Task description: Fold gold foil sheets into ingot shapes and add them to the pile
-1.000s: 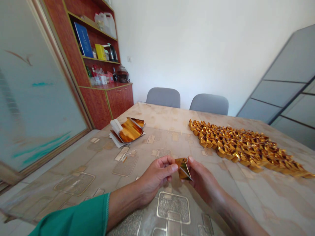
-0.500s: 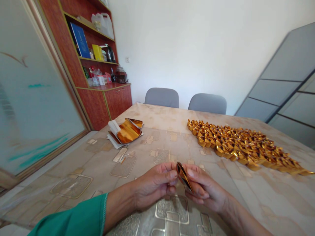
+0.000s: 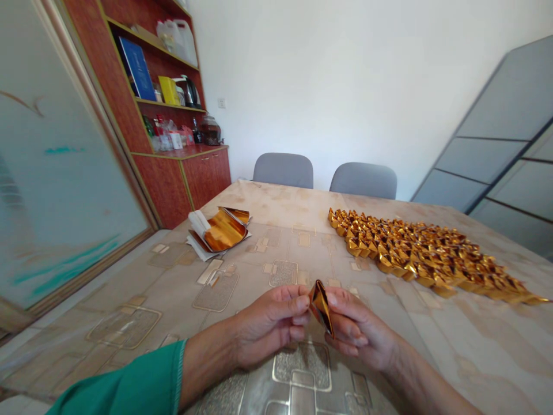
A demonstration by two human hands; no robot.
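A small folded piece of gold foil paper [image 3: 321, 308] is held upright above the near part of the table, its middle spread into a narrow opening. My left hand [image 3: 272, 320] pinches its left side between thumb and fingers. On the other side, my right hand [image 3: 360, 325] grips it with the thumb on top and curled fingers below. A stack of gold foil sheets with white paper [image 3: 227, 229] lies on the table to the left. Rows of folded gold paper ingots [image 3: 415, 248] stand to the right.
A patterned cloth covers the table [image 3: 276, 213]. Two grey chairs [image 3: 283, 170] stand at its far edge, before a white wall. At the left are a red-brown cabinet [image 3: 207, 173] with shelved goods and a frosted glass door [image 3: 56, 173].
Between my hands the folded foil paper has turned a little more upright, and its opening has widened. Both hands keep hold of it; the stack and the rows lie still.
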